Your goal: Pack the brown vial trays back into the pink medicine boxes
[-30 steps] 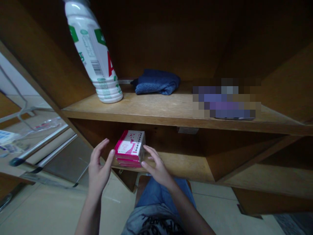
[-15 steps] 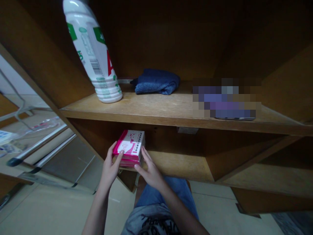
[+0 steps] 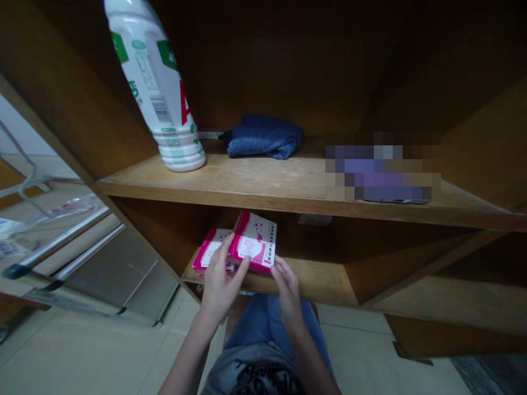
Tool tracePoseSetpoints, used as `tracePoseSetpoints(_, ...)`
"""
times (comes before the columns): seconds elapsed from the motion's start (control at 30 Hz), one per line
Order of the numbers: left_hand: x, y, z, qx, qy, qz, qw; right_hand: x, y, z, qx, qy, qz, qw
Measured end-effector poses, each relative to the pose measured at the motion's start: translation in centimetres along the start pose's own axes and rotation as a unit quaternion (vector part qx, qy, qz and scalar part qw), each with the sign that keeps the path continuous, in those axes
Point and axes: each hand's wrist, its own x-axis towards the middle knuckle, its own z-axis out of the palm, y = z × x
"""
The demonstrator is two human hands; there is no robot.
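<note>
Box [image 3: 255,240] held from both sides

My left hand [image 3: 219,284] and right hand [image 3: 289,288] grasp it between them. Another box [image 3: 211,247] lies just beyond my left hand. Above both hands are a towel [image 3: 265,137] and, farther left, a bottle [image 3: 153,90].

I count at least two rectangular pink-and-white boxes [image 3: 258,233] toward seven o'clock, one white plastic bottle [image 3: 154,99] at ten, one folded blue cloth [image 3: 265,137] at twelve.
</note>
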Motion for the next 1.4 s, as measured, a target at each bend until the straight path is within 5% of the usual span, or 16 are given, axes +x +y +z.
tracePoseSetpoints(0.17,-1.8,1.0,3.4,-0.019,-0.074,0.046,0.996,0.4,-0.8,-2.6,-0.038,0.093,-0.01,0.995)
tracePoseSetpoints(0.3,-2.9,0.6,6.1,-0.076,-0.095,0.012,0.992,0.9,0.0,-4.6,-0.061,0.143,-0.008,0.988)
tracePoseSetpoints(0.5,-3.3,-2.1,9.3,-0.22,-0.103,-0.109,0.964,1.7,2.5,-7.2,-0.135,0.144,-0.021,0.98)
tracePoseSetpoints(0.67,-3.6,-4.6,11.1,-0.274,-0.082,-0.143,0.948,1.9,4.8,-8.4,-0.203,0.117,-0.021,0.972)
tracePoseSetpoints(0.97,-3.2,-5.1,11.7,-0.37,-0.058,-0.163,0.913,1.7,4.6,-8.9,-0.21,0.057,-0.031,0.975)
tracePoseSetpoints(1.4,-2.7,-4.9,11.6,-0.403,-0.059,-0.199,0.892,1.7,3.8,-8.7,-0.169,0.058,-0.032,0.983)
